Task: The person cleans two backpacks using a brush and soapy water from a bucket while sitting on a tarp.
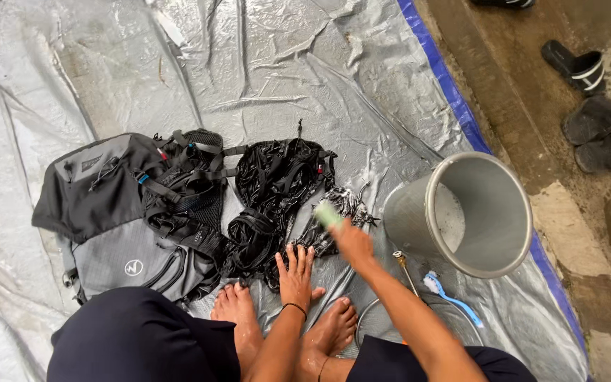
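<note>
Silver tarp with a blue edge spread over wet concrete, and someone squatting barefoot on it, scrubbing gear. Their right hand is clenched around a pale green brush, blurred like it's mid-stroke, working on a soapy tangle of black straps lying just beside the metal bucket. Left hand is flat, fingers spread, gripping nothing, pressing down the near edge of the black mesh vest so it doesn't slide around.

Further left there's a grey and black backpack lying face up, touching the vest's straps, and it looks dry to me. The bucket is tipped on its side with its mouth toward the camera; can't really tell what's in it. A blue toothbrush and a hose end with a brass nozzle lie on the tarp near the person's right knee. Dark sandals sit off on the concrete.

I'd say we're in the scrubbing stage, strap piece lathered. Next would probably be keeping that left hand anchored while the brush moves onto the vest, then a rinse.
</note>
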